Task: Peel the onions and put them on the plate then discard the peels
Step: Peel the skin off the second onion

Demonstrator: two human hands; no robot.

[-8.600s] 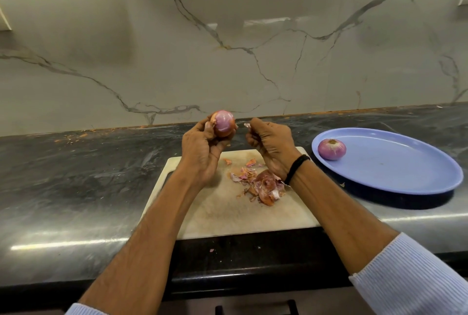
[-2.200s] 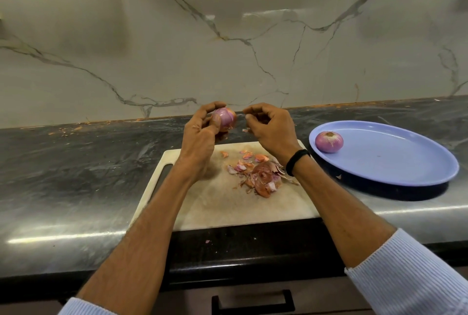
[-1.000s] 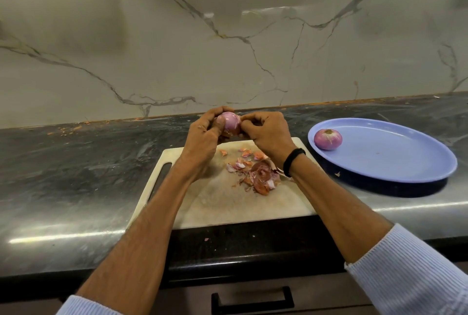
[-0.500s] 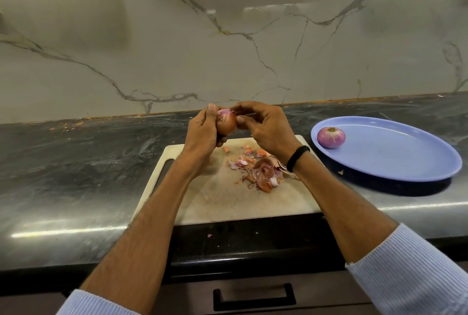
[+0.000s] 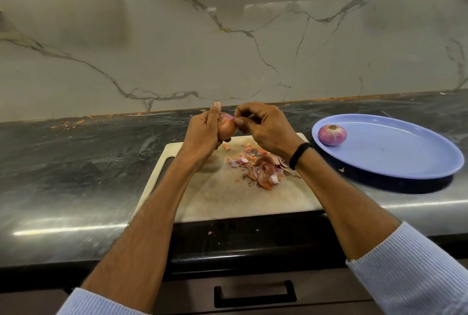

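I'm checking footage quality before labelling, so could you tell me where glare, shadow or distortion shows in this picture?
Head view: glare streaks lie along the countertop's front edge beside the cutting board; the plate throws a shadow under its near rim; the wide lens slightly bows the countertop's back edge; the onion in the left hand, its skin pinched by the right hand, looks sharp.
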